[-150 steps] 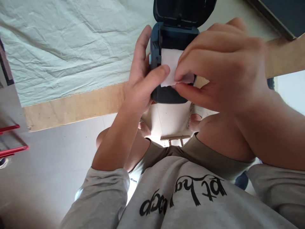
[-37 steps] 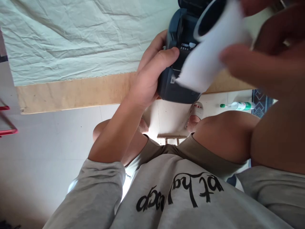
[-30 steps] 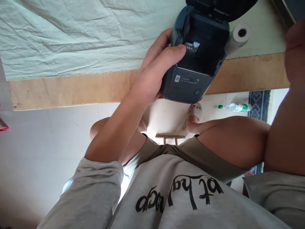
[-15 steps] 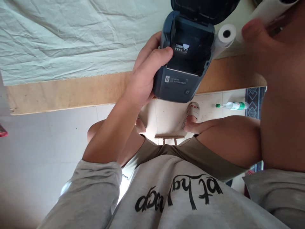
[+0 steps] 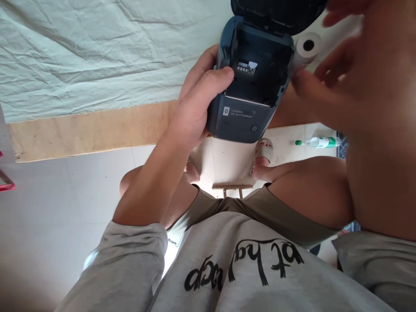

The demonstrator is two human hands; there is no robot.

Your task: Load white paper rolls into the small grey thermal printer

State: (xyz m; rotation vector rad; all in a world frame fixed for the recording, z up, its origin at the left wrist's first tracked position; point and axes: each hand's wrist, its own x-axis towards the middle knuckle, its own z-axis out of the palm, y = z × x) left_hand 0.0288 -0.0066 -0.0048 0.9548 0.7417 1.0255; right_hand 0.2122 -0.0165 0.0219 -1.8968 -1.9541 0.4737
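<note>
My left hand (image 5: 196,102) grips a dark blue portable printer (image 5: 245,115) by its left side, thumb on the rim of the compartment. The printer's black lid (image 5: 276,15) is raised, and a printed label (image 5: 247,67) shows inside the bare compartment. Just right of the printer is a white paper roll (image 5: 307,47) with a dark core hole. My right hand (image 5: 351,82) is beside this roll, fingers apart and slightly blurred, its thumb close to the roll's lower part. Whether the thumb touches it, I cannot tell. Another whitish shape (image 5: 344,28) is partly hidden behind the right fingers.
A pale green cloth (image 5: 107,52) covers the table, whose wooden edge (image 5: 97,130) runs below the printer. On the tiled floor lie a green-capped plastic bottle (image 5: 321,142) and a patterned mat (image 5: 342,147). A small wooden stool (image 5: 232,187) shows between my legs.
My right hand has moved left from the white roll at the upper right to the roll beside the printer. My left hand and the printer are almost unmoved.
</note>
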